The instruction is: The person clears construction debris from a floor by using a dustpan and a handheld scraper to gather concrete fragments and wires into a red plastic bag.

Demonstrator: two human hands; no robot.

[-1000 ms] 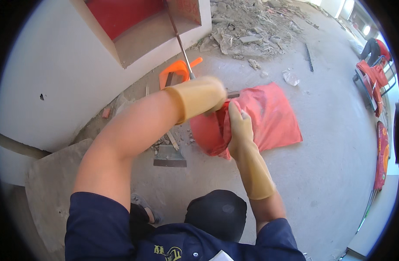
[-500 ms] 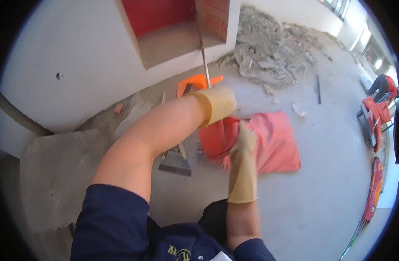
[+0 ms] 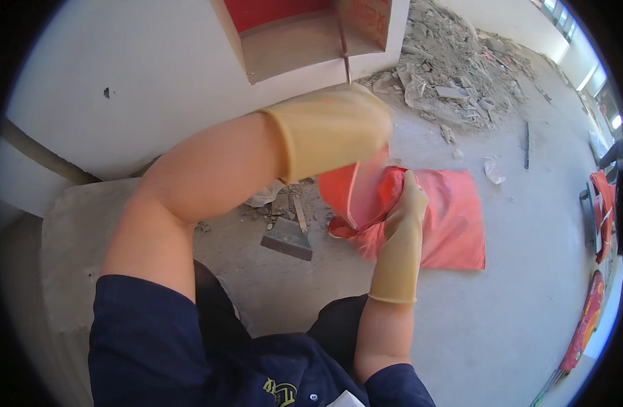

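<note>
My left hand (image 3: 355, 122), in a long yellow rubber glove, reaches across in front of me, slightly blurred. It seems closed round the thin pole of a red dustpan (image 3: 337, 193); the fingers are mostly hidden from above. The pole sticks up past the glove toward the wall recess. Below the glove, the pan tilts down at the mouth of a red woven sack (image 3: 454, 220). My right hand (image 3: 408, 197), gloved the same way, pinches the rim of that sack, which lies on the concrete floor. What is inside the sack cannot be seen.
Loose rubble and a dark flat-bladed piece (image 3: 286, 239) lie left of the sack. A large debris heap (image 3: 454, 74) spreads along the white wall (image 3: 142, 61). Farther right are a red cloth-like bundle (image 3: 602, 203) and a long red package (image 3: 586, 319). A grey board (image 3: 87, 251) lies left.
My left hand has come up and nearer, now covering the orange object seen beside the pole. More of the pan shows at the sack's mouth. My right hand still grips the rim.
</note>
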